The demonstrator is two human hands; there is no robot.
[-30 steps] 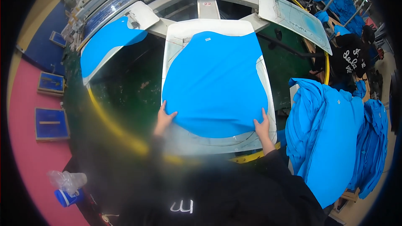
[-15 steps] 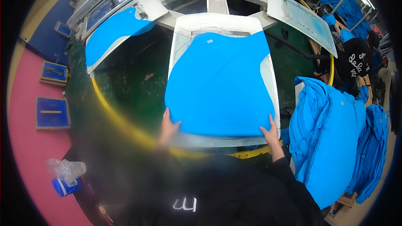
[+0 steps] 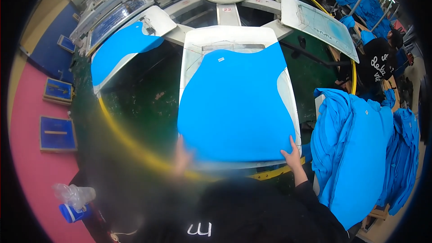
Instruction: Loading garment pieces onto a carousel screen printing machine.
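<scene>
A bright blue cut fabric panel (image 3: 236, 103) lies smooth over a white printing board (image 3: 229, 33), with its curved far edge leaving the board's far end bare. A small white label (image 3: 221, 59) sits near that edge. My left hand (image 3: 182, 156), blurred, is at the panel's near left corner, the fabric edge between thumb and fingers. At the near right corner my right hand (image 3: 294, 155) grips the edge, thumb on top; its other fingers are partly hidden.
Blue fabric panels hang in a thick pile (image 3: 355, 148) to my right. Another board with blue fabric (image 3: 119, 51) stands at left, and a bare board (image 3: 319, 27) at right. A yellow rail (image 3: 135, 146) curves round the machine. A person in black (image 3: 378, 60) is at far right.
The view has shifted, so the board and fabric appear lower. Both hands stay at the near corners, and the fabric seems to lie slightly closer to me on the board.
</scene>
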